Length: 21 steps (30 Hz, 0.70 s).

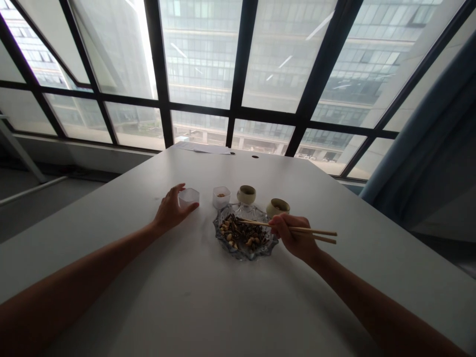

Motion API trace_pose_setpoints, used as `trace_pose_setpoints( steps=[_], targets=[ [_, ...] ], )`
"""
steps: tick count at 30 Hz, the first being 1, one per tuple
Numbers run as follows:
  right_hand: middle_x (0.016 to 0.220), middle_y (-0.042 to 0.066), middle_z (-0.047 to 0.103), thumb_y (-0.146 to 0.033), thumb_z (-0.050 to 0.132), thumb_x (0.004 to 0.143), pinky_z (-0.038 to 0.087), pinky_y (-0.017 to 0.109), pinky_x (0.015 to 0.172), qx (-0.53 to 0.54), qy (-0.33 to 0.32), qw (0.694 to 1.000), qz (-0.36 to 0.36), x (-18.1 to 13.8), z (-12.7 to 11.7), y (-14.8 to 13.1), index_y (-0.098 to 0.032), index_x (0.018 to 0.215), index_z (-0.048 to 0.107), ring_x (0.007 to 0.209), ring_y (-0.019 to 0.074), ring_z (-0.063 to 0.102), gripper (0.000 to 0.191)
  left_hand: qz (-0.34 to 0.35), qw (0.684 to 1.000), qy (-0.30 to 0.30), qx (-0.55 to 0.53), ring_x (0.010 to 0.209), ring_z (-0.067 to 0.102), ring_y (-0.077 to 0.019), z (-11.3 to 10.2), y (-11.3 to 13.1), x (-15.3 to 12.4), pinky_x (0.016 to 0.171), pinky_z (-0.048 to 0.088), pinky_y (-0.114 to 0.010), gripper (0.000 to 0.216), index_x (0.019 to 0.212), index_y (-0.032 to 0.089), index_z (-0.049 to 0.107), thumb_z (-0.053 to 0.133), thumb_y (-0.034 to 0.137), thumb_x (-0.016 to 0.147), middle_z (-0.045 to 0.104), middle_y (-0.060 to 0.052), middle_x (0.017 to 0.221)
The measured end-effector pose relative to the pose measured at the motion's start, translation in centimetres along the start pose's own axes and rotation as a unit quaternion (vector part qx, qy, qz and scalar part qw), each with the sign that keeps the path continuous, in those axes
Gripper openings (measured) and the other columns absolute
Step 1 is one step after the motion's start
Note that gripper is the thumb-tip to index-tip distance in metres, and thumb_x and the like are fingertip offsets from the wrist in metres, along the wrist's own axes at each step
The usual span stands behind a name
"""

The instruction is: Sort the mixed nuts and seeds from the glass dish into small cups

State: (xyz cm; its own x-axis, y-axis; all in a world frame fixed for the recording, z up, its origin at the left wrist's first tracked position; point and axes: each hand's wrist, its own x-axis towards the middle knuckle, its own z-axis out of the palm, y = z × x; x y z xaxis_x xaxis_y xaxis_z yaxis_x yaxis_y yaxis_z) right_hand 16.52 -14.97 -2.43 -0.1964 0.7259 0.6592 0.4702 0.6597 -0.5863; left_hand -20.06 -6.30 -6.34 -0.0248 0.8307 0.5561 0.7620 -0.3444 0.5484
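My left hand [171, 210] is closed round the side of a small translucent plastic cup [189, 198], thumb in front and fingers behind. My right hand [295, 235] grips a pair of wooden chopsticks [312, 231], whose tips reach over the scalloped glass bowl [245, 255]. Dark seeds [243, 231] and pale nuts [230, 238] lie mixed in that bowl. Behind its rim stand a second translucent cup [220, 199] with a little brown content and an olive-green teacup [246, 195]. Another olive-green teacup [277, 206] is partly hidden by my right hand.
The white table [186, 292] stretches toward the windows. Papers [204, 148] lie at its far end, near two dark round holes. A blue curtain [420, 134] hangs on the right, and a white metal frame [24, 151] stands at the left.
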Motion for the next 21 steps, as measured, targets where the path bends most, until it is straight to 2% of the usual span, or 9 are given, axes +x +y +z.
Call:
trace_pose_setpoints(
  steps=[3, 6, 9, 11, 16, 19, 21],
  targets=[
    [0.052, 0.003, 0.065, -0.052, 0.055, 0.096, 0.046, 0.024, 0.039, 0.013, 0.002, 1.0, 0.015, 0.0, 0.2, 0.1, -0.019, 0.067, 0.068, 0.04, 0.0123, 0.057, 0.046, -0.03, 0.999, -0.02, -0.015, 0.121, 0.059, -0.0363, -0.1, 0.3, -0.1, 0.1, 0.048, -0.052, 0.087, 0.141, 0.019, 0.04, 0.067, 0.065, 0.072, 0.059, -0.018, 0.134],
    [0.049, 0.002, 0.063, -0.061, 0.056, 0.092, 0.045, 0.024, 0.036, 0.054, 0.05, 0.994, 0.076, -0.1, 0.6, 0.1, -0.019, 0.067, 0.068, 0.036, 0.0123, 0.055, 0.051, -0.064, 0.997, -0.039, -0.017, 0.115, 0.062, -0.0351, -0.5, 0.5, -0.2, 0.095, 0.051, -0.049, 0.091, 0.143, 0.017, 0.04, 0.066, 0.068, 0.072, 0.062, -0.018, 0.13],
    [0.047, 0.002, 0.062, -0.069, 0.058, 0.086, 0.043, 0.023, 0.034, 0.111, 0.113, 0.974, 0.161, -0.1, 1.2, 0.4, -0.018, 0.066, 0.067, 0.035, 0.0118, 0.053, 0.056, -0.102, 0.993, -0.062, -0.007, 0.106, 0.065, -0.0336, -0.7, 0.5, -0.1, 0.09, 0.052, -0.046, 0.097, 0.146, 0.014, 0.038, 0.064, 0.071, 0.071, 0.065, -0.017, 0.119],
    [0.045, 0.002, 0.061, -0.075, 0.061, 0.08, 0.04, 0.023, 0.032, 0.155, 0.157, 0.95, 0.222, -0.1, 1.6, 1.0, -0.017, 0.065, 0.066, 0.033, 0.0114, 0.051, 0.059, -0.116, 0.99, -0.078, -0.001, 0.099, 0.067, -0.0322, -0.8, 0.4, 0.0, 0.087, 0.053, -0.045, 0.1, 0.147, 0.013, 0.038, 0.063, 0.073, 0.071, 0.067, -0.016, 0.112],
    [0.043, 0.001, 0.058, -0.075, 0.072, 0.068, 0.037, 0.021, 0.029, 0.264, 0.214, 0.887, 0.311, -0.3, 2.1, 2.9, -0.017, 0.064, 0.064, 0.032, 0.0103, 0.049, 0.059, -0.098, 0.991, -0.092, -0.004, 0.092, 0.069, -0.03, -0.7, 0.1, 0.2, 0.082, 0.055, -0.042, 0.094, 0.141, 0.013, 0.046, 0.065, 0.072, 0.07, 0.069, -0.014, 0.107],
    [0.042, 0.001, 0.057, -0.071, 0.076, 0.065, 0.038, 0.021, 0.03, 0.298, 0.218, 0.868, 0.332, -0.4, 2.1, 3.2, -0.017, 0.062, 0.063, 0.034, 0.0106, 0.049, 0.056, -0.088, 0.992, -0.093, -0.013, 0.091, 0.069, -0.0293, -0.7, 0.1, 0.2, 0.082, 0.056, -0.042, 0.089, 0.136, 0.014, 0.05, 0.066, 0.071, 0.069, 0.07, -0.013, 0.106],
    [0.042, 0.002, 0.057, -0.071, 0.078, 0.063, 0.038, 0.02, 0.03, 0.312, 0.215, 0.861, 0.34, -0.4, 2.1, 3.1, -0.016, 0.06, 0.063, 0.034, 0.0101, 0.049, 0.056, -0.059, 0.995, -0.082, -0.021, 0.095, 0.069, -0.0297, -0.7, 0.3, 0.0, 0.085, 0.056, -0.043, 0.085, 0.133, 0.015, 0.052, 0.068, 0.068, 0.069, 0.07, -0.013, 0.109]
  ],
)
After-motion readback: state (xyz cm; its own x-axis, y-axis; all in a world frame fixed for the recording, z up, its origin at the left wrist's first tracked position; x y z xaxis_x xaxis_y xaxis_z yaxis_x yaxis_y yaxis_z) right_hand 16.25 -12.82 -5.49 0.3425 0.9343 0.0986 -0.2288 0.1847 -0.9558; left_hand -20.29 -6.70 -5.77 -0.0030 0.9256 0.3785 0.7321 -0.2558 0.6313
